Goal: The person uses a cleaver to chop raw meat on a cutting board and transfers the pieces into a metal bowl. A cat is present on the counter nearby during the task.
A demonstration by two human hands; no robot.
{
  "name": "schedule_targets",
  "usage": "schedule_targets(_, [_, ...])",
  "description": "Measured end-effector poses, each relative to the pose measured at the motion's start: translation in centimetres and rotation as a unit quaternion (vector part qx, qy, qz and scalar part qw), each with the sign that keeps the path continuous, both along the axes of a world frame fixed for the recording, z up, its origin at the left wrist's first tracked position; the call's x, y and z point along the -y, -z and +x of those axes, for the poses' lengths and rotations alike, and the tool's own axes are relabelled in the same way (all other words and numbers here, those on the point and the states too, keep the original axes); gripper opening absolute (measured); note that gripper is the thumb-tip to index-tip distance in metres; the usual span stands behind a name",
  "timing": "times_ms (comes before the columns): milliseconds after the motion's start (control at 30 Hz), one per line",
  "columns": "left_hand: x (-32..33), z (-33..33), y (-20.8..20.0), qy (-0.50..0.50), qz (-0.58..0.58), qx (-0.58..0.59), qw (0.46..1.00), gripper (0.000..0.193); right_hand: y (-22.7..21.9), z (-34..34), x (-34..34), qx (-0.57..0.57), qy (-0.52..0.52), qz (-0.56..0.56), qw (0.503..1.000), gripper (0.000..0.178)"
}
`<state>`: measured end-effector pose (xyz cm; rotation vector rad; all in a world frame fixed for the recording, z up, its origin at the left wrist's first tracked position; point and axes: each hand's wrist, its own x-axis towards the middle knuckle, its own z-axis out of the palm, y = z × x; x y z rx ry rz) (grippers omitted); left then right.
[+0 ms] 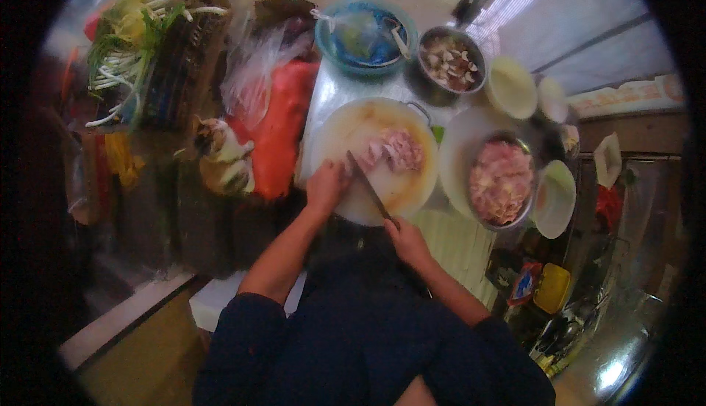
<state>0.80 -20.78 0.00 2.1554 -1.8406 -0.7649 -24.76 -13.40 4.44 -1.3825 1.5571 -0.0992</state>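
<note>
My right hand [407,243] grips the handle of a kitchen knife [371,191], its long blade slanting up and left over a round cutting board [401,196]. Beside the blade's left face my left hand [328,187] is closed, its fingers curled down on a piece of raw meat that they mostly hide. Pale pink cut meat [402,148] lies heaped on the board, to the right of the blade tip. Farther right, a metal bowl [531,204] holds a large pile of raw pink meat [500,182].
Behind the board stand a teal basin [327,57] with a plastic bag and a pan [482,75] of pale pieces. Light bowls [512,88] line the right. At left a cat [224,157] sits by a red bag [283,126]; spring onions [121,75] lie beyond.
</note>
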Motion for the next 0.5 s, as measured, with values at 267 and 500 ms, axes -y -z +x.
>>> schedule_targets(267, [0.2,-1.5,-0.3,-0.010,-0.004,-0.036,0.999,0.038,1.1,3.5,3.8,0.041,0.018,-0.050,0.998,0.049])
schedule_targets(500, [-1.0,-1.3,0.1,-0.012,0.009,-0.031,0.999,0.035,0.4,3.3,3.2,0.012,0.019,-0.009,1.000,0.050])
